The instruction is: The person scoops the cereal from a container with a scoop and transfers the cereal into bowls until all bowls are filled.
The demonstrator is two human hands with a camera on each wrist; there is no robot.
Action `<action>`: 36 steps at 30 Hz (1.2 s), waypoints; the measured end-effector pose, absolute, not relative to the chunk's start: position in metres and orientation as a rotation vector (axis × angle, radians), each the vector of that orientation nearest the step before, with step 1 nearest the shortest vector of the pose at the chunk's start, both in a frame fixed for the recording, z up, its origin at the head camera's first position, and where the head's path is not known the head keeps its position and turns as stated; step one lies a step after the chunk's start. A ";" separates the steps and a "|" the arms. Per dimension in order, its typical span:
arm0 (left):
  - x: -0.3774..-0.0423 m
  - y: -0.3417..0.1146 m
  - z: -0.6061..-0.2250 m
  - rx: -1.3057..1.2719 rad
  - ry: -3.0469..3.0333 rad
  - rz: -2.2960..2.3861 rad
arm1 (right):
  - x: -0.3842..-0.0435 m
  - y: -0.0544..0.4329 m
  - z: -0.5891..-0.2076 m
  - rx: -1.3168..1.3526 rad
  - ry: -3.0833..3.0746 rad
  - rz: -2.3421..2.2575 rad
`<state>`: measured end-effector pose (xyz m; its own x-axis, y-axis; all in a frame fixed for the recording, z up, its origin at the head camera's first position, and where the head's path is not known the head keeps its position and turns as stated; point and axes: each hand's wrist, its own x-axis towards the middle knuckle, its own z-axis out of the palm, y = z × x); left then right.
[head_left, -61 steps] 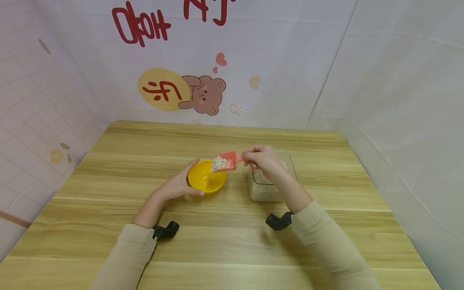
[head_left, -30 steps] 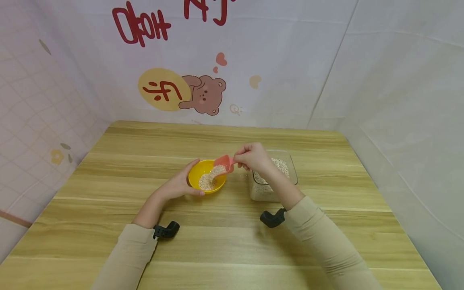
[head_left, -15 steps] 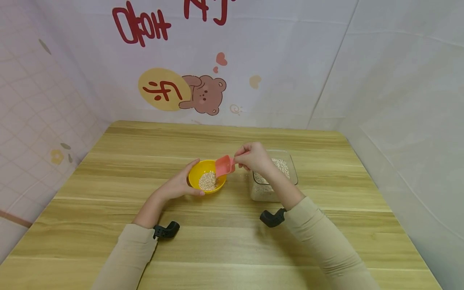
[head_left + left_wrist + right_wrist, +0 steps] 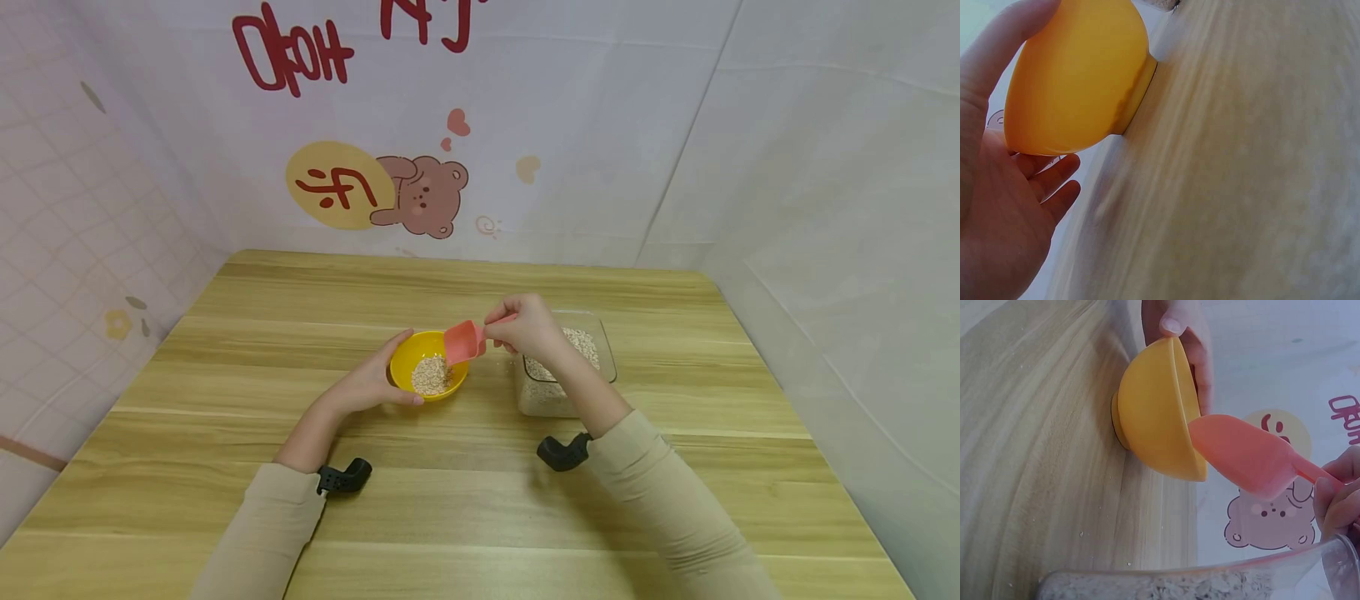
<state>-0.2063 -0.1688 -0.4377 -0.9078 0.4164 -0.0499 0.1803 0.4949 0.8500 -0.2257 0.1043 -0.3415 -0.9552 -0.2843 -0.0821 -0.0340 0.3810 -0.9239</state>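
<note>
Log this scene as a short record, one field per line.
Left hand: holds the yellow bowl around its side
Right hand: grips the pink scoop by its handle
Bowl: upright on the wooden table, oats inside
Scoop: tilted down at the bowl's mouth, no oats visible in it
Clear container: right of the bowl, lidless, holding more oats

Wood-grain bench [image 4: 465, 517] before a white backdrop [image 4: 600, 125] with printed bear [image 4: 429, 200], red lettering [image 4: 285, 60]; pale grid-patterned wall [image 4: 60, 183] at left.

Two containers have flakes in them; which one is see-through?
The square box on the person's right: it is clear, showing the flakes inside, whereas the round bowl is solid yellow.
</note>
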 end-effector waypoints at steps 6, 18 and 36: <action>-0.206 -0.169 -0.437 0.508 2.494 1.366 | -0.225 0.105 -0.342 -0.283 2.405 -1.637; -0.206 -0.168 -0.435 0.500 2.497 1.357 | -0.221 0.110 -0.345 -0.245 2.385 -1.704; -0.204 -0.167 -0.433 0.569 2.517 1.396 | -0.211 0.123 -0.348 -0.156 2.302 -1.849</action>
<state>-0.2043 -0.1670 -0.4326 -0.9042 0.4272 0.0054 0.2308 0.4777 0.8477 -0.2112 0.1227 -0.3476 -0.9775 -0.1964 -0.0772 0.0331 0.2188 -0.9752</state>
